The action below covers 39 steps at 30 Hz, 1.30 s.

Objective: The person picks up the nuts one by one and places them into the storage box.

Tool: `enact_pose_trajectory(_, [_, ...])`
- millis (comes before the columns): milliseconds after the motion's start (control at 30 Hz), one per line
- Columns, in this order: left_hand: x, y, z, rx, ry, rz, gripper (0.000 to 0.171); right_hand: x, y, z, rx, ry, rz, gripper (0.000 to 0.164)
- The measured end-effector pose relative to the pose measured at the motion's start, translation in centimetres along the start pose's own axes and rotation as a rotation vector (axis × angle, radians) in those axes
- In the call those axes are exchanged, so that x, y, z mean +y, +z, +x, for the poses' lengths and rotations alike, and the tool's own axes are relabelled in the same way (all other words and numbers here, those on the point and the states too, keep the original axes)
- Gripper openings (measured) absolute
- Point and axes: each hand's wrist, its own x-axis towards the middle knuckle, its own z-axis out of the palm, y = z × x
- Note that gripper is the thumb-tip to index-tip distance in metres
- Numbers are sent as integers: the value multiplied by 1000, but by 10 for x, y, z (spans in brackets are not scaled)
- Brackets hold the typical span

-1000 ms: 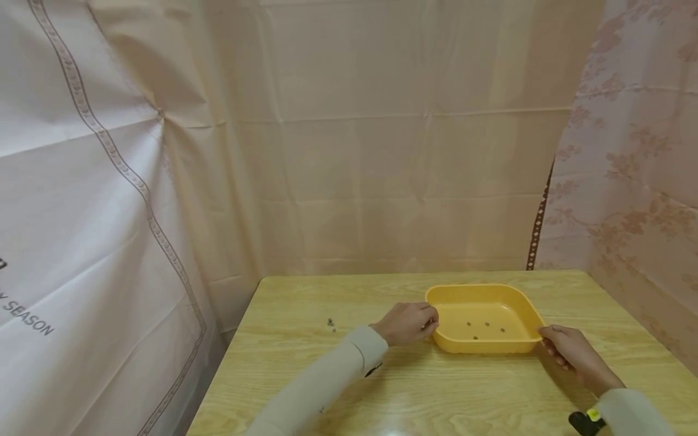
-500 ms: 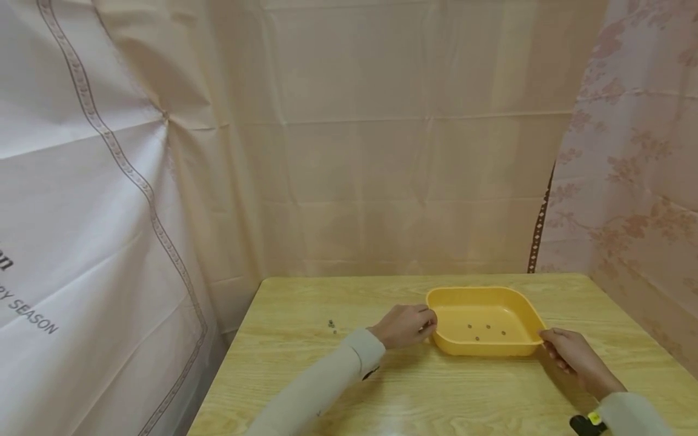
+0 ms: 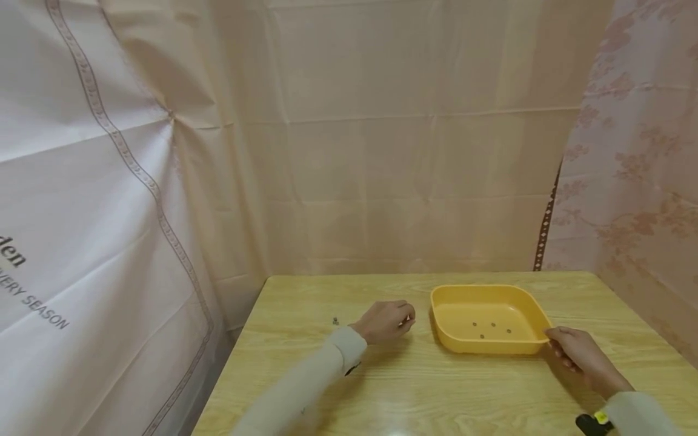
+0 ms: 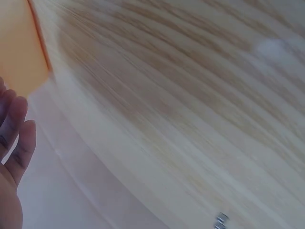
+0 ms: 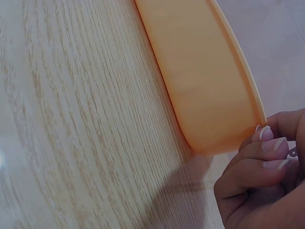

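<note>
A shallow yellow plastic tray point(image 3: 491, 346) sits on the wood-grain table, with several small grey metal pieces point(image 3: 493, 325), nut-like in shape, spread over its bottom. My right hand point(image 3: 583, 357) pinches the tray's near right corner by the rim; in the right wrist view a tiny grey bit point(image 5: 292, 152) shows behind the curled fingers. To the left of the tray, apart from it, my left hand point(image 3: 386, 321) hovers over the table with loosely bent fingers and nothing visible in them. Beyond its wrist lie a few more small metal pieces point(image 3: 335, 321), shiny in the left wrist view.
The table point(image 3: 414, 387) has a light wood pattern and a rounded far edge. Pale cloth point(image 3: 414, 151) hangs behind it and on both sides. A black strap piece with a yellow mark point(image 3: 594, 422) sits under the right sleeve.
My left hand has let go of the tray's left rim and moved left towards the loose metal pieces. My right hand keeps its hold on the corner; the tray stays put.
</note>
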Motion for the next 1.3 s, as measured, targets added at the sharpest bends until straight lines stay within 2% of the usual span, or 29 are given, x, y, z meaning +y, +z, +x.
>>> enact_pose_trajectory(267, [-16, -3, -23, -16, -26, -5, 10, -1, -1, 1, -21, 17, 14, 38])
enact_pose_trajectory(533, [-35, -4, -50, -49, -102, -16, 9, -2, -3, 1, -28, 36, 16, 39])
enact_pose_trajectory(867, [-54, -8, -83, -12, -165, -35, 7, -4, -2, 0, -31, 29, 20, 39])
enact_pose_trajectory(1300, [-73, -11, -119, -14, -249, -33, 6, -3, -3, 1, -32, 37, 7, 39])
